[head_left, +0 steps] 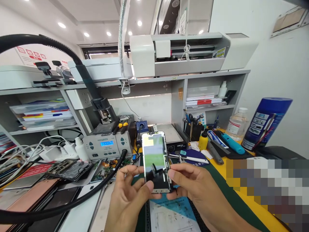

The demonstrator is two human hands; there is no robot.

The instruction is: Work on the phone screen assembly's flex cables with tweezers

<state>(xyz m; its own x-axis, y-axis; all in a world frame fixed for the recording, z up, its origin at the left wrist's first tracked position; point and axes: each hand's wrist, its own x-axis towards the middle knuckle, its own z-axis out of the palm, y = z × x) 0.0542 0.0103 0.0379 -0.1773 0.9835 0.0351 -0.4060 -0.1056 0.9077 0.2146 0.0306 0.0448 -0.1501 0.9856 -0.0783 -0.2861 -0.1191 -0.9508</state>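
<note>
Both hands hold a phone screen assembly (154, 158) upright over the bench, its inner side towards me. Bare metal edging, a shiny plate and a black lower part show on it, with a dark flex cable (156, 170) standing out from the lower half. My left hand (131, 190) is closed around the left edge and bottom corner, thumb on the lower face. At the lower right edge, the thumb and fingers of my right hand (187, 183) pinch the assembly; whether they also grip a small part there is hidden. Below lies a blue and white work pad (172, 212).
A hot-air station (106, 145) stands behind, its black hose (72, 203) curving across the left. Stacked phones and tablets (36, 196) lie left. At right are a yellow bottle (203, 141), a clear bottle (236, 124), a blue spray can (266, 124) and tools; a pixelated patch hides the far right.
</note>
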